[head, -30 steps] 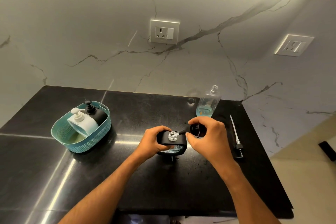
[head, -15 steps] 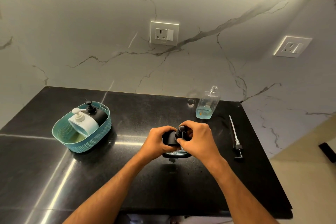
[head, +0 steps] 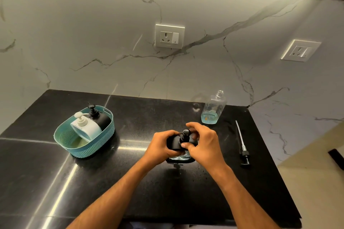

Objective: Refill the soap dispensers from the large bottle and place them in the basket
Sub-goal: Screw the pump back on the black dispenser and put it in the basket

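Note:
A black soap dispenser [head: 173,144] stands on the black counter [head: 141,117] in the middle. My left hand [head: 160,148] grips its body from the left. My right hand [head: 203,143] pinches the black pump head [head: 184,135] that sits on the dispenser's neck. The large clear bottle [head: 213,108] stands uncapped behind my hands, with a little blue liquid at its bottom. A teal basket [head: 74,145] at the left holds a white dispenser [head: 86,126] and a black dispenser [head: 98,117].
A loose pump with a long white tube [head: 242,145] lies on the counter right of my hands. The counter's right edge drops off just beyond it. Marble walls with two sockets [head: 169,36] rise behind the counter.
My right hand brought the pump head from beside the dispenser onto its open neck. Both hands now close around the dispenser top.

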`<state>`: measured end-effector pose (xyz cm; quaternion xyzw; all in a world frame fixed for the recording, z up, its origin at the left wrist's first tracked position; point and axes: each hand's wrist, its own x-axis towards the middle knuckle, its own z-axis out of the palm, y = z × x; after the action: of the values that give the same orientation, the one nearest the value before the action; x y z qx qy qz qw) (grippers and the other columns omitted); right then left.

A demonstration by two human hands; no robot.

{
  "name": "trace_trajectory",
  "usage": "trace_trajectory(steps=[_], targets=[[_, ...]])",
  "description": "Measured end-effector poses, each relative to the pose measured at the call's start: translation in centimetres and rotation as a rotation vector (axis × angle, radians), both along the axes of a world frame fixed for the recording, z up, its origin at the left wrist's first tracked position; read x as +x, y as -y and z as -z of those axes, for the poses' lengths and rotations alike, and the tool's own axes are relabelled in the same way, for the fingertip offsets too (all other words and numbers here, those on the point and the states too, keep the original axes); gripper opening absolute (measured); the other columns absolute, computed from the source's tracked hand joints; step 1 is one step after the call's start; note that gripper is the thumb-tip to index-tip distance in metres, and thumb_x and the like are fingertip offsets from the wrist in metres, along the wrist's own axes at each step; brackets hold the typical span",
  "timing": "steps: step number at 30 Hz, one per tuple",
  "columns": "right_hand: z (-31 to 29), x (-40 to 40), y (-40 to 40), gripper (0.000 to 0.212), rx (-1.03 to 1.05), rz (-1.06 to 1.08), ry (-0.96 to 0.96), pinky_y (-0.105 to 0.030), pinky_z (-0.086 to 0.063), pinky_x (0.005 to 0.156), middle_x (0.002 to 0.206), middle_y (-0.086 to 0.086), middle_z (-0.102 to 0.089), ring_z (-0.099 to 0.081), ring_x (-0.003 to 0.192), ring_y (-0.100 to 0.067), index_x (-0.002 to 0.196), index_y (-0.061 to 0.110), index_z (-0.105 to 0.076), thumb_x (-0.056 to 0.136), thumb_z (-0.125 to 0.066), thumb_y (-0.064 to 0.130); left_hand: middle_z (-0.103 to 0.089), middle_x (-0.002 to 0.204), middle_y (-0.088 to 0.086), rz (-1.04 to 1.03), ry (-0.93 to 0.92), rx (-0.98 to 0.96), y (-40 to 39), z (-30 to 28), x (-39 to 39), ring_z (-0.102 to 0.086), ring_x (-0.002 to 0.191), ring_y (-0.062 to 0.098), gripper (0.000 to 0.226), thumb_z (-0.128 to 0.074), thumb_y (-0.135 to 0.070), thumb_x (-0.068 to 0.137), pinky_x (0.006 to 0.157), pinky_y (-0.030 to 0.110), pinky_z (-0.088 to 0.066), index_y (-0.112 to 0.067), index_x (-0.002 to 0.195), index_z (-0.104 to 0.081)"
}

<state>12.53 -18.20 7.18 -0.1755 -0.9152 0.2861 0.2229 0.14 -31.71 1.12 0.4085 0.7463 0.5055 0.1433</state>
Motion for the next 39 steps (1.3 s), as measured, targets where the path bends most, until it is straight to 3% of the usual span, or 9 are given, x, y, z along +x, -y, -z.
trace_trajectory(steps=[4, 8, 11, 17, 22, 27, 31, 36, 39], targets=[[0.0, -0.4, -0.1, 0.075, -0.020, 0.005, 0.013, -0.025, -0.056, 0.084, 0.104, 0.013, -0.065, -0.062, 0.093, -0.005, 0.125, 0.025, -0.063, 0.060, -0.095, 0.044, -0.075, 0.103, -0.009, -0.001, 0.012, 0.013, 0.0, 0.0, -0.1, -0.071, 0.097, 0.007, 0.051, -0.094, -0.027, 0.068, 0.084, 0.027, -0.060, -0.020, 0.113, -0.073], [0.1, -0.5, 0.0, 0.068, -0.032, -0.023, 0.000, -0.030, -0.059, 0.090, 0.113, 0.009, -0.068, -0.064, 0.098, -0.006, 0.127, 0.023, -0.064, 0.066, -0.094, 0.024, -0.075, 0.103, -0.010, -0.006, 0.005, 0.017, -0.1, -0.2, -0.4, -0.071, 0.097, 0.006, 0.050, -0.095, -0.027, 0.068, 0.084, 0.026, -0.060, -0.020, 0.113, -0.073], [-0.2, -0.8, -0.1, 0.067, -0.014, 0.024, 0.019, -0.023, -0.057, 0.083, 0.098, 0.013, -0.065, -0.063, 0.090, -0.004, 0.118, 0.025, -0.063, 0.062, -0.096, 0.037, -0.075, 0.103, -0.010, 0.006, 0.000, 0.004, -0.1, -0.2, -0.6, -0.071, 0.096, 0.006, 0.050, -0.095, -0.027, 0.068, 0.084, 0.029, -0.060, -0.019, 0.113, -0.074], [-0.6, -1.3, -0.2, 0.086, -0.061, -0.003, 0.016, -0.024, -0.057, 0.091, 0.112, 0.008, -0.069, -0.066, 0.100, -0.007, 0.144, 0.025, -0.051, 0.070, -0.093, 0.020, -0.075, 0.103, -0.011, 0.000, -0.001, 0.004, -0.2, -0.4, -1.6, -0.071, 0.097, 0.006, 0.050, -0.095, -0.028, 0.068, 0.085, 0.027, -0.060, -0.021, 0.113, -0.073], [-0.9, -1.9, -0.7, 0.101, -0.097, 0.060, 0.044, -0.009, -0.048, 0.074, 0.095, 0.016, -0.062, -0.062, 0.088, 0.001, 0.147, 0.029, -0.044, 0.061, -0.097, 0.036, -0.075, 0.102, -0.011, 0.014, 0.001, -0.015, -0.5, -0.6, -2.2, -0.071, 0.096, 0.008, 0.050, -0.095, -0.026, 0.068, 0.084, 0.030, -0.061, -0.022, 0.112, -0.073], [-0.8, -2.4, -0.8, 0.094, -0.109, 0.000, 0.026, -0.028, -0.058, 0.089, 0.102, 0.013, -0.066, -0.065, 0.096, -0.004, 0.147, 0.028, -0.044, 0.068, -0.093, 0.015, -0.074, 0.103, -0.014, 0.023, -0.009, -0.011, -0.7, -0.9, -2.9, -0.070, 0.097, 0.004, 0.050, -0.095, -0.025, 0.068, 0.085, 0.026, -0.060, -0.023, 0.113, -0.073], [-0.7, -2.9, -1.0, 0.095, -0.069, 0.055, 0.036, -0.023, -0.055, 0.080, 0.091, 0.014, -0.061, -0.061, 0.088, -0.003, 0.142, 0.029, -0.048, 0.060, -0.097, 0.036, -0.074, 0.103, -0.013, 0.029, -0.007, -0.015, -0.9, -0.9, -3.2, -0.070, 0.097, 0.006, 0.049, -0.094, -0.028, 0.069, 0.085, 0.026, -0.060, -0.022, 0.113, -0.073], [-0.6, -3.4, -1.1, 0.086, -0.072, -0.010, 0.024, -0.029, -0.058, 0.087, 0.103, 0.013, -0.063, -0.061, 0.095, -0.005, 0.141, 0.031, -0.048, 0.068, -0.092, 0.022, -0.074, 0.103, -0.013, 0.031, -0.015, -0.019, -1.1, -1.0, -3.6, -0.070, 0.098, 0.005, 0.049, -0.094, -0.027, 0.070, 0.085, 0.027, -0.060, -0.023, 0.114, -0.073], [-0.8, -3.8, -1.0, 0.088, -0.025, 0.033, 0.041, -0.026, -0.055, 0.081, 0.095, 0.014, -0.060, -0.059, 0.092, -0.006, 0.138, 0.030, -0.050, 0.062, -0.094, 0.040, -0.074, 0.103, -0.013, 0.041, -0.013, -0.017, -1.1, -0.9, -3.6, -0.070, 0.098, 0.006, 0.048, -0.093, -0.026, 0.071, 0.085, 0.026, -0.060, -0.022, 0.114, -0.073]])
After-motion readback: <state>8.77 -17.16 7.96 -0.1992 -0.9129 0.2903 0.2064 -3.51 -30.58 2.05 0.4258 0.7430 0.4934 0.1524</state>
